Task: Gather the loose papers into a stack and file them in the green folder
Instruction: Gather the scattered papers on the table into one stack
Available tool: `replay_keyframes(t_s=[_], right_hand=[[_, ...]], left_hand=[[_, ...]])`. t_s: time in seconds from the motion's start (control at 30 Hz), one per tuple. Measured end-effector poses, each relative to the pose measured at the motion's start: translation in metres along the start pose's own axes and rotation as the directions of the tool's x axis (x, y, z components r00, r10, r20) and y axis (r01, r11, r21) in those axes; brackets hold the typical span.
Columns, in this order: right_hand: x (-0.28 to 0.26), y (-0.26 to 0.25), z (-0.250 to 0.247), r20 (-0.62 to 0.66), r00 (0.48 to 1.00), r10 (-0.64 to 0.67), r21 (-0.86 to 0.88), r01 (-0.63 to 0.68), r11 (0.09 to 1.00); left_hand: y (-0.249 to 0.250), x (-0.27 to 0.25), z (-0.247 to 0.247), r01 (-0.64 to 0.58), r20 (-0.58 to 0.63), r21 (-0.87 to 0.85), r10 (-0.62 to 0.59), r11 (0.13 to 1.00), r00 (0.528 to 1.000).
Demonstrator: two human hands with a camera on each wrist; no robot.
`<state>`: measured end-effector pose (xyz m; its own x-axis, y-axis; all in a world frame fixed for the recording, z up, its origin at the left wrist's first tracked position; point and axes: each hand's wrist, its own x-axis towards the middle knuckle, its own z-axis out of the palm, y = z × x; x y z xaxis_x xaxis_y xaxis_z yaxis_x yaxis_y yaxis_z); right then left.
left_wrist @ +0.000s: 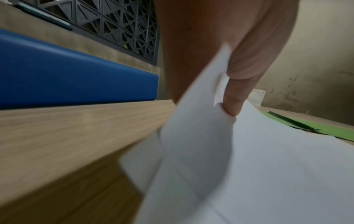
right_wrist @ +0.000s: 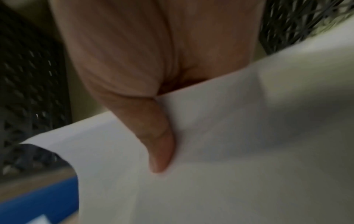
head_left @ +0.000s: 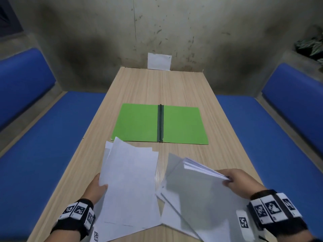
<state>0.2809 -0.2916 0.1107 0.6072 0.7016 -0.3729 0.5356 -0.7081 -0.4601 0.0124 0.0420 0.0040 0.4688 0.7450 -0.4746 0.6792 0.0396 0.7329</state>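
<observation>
The green folder (head_left: 160, 124) lies open and flat at the middle of the wooden table (head_left: 148, 84), its dark spine pointing away from me; a corner of the folder (left_wrist: 325, 128) shows in the left wrist view. My left hand (head_left: 97, 186) pinches the left edge of a bundle of white papers (head_left: 129, 186), thumb on top (left_wrist: 235, 97). My right hand (head_left: 237, 182) pinches the right edge of a second, lifted bundle of papers (head_left: 197, 187), thumb pressed on the sheets (right_wrist: 161, 145). More sheets lie on the table under both bundles.
Blue padded benches (head_left: 52, 145) run along both sides of the table. A white card (head_left: 159, 61) leans against the stained wall at the table's far end. A leafy plant (head_left: 312, 46) stands at the back right.
</observation>
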Motion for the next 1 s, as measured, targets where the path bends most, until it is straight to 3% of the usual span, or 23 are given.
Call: replay_keyframes(t_s=[0.13,0.23,0.33,0.43,0.6,0.67,0.77,0.83,0.9,1.0], right_hand=[[-0.029,-0.017,-0.034,-0.137,0.988,-0.075,0.228,0.105,0.968],[-0.042,-0.033,-0.051,-0.180,0.981,-0.069,0.493,0.150,0.857],[-0.038,-0.046,-0.053,-0.205,0.977,-0.056,0.726,0.190,0.660],[-0.012,-0.044,-0.025,-0.185,0.982,-0.022,0.900,0.178,0.398],[0.024,-0.031,0.063,0.060,0.996,0.073,0.982,-0.072,0.172],[0.035,-0.016,0.101,0.165,0.975,0.151,0.961,-0.194,0.200],[0.046,0.001,0.135,0.167,0.933,0.320,0.819,-0.312,0.482],[0.051,0.006,0.144,0.092,0.910,0.403,0.735,-0.335,0.589],[0.053,0.005,0.146,0.062,0.910,0.411,0.705,-0.331,0.627],[0.053,-0.002,0.144,0.008,0.933,0.359,0.620,-0.287,0.730]], left_hand=[[-0.001,-0.006,0.011,0.030,-0.004,-0.060,-0.030,0.998,1.000],[0.006,-0.012,0.024,0.015,0.043,-0.116,-0.010,0.993,0.999],[0.014,-0.019,0.038,0.021,0.105,-0.148,-0.005,0.989,0.994],[0.018,-0.025,0.054,0.050,0.217,-0.178,-0.011,0.983,0.976],[0.037,-0.038,0.068,0.136,0.282,-0.314,-0.044,0.940,0.958],[0.038,-0.042,0.073,0.152,0.283,-0.292,-0.067,0.944,0.957],[0.033,-0.046,0.076,0.189,0.346,-0.280,-0.085,0.941,0.934],[0.025,-0.038,0.080,0.113,0.374,-0.271,-0.004,0.956,0.928],[0.021,-0.033,0.082,0.043,0.404,-0.240,0.060,0.970,0.913],[0.012,-0.027,0.088,0.048,0.430,-0.226,0.055,0.973,0.901]])
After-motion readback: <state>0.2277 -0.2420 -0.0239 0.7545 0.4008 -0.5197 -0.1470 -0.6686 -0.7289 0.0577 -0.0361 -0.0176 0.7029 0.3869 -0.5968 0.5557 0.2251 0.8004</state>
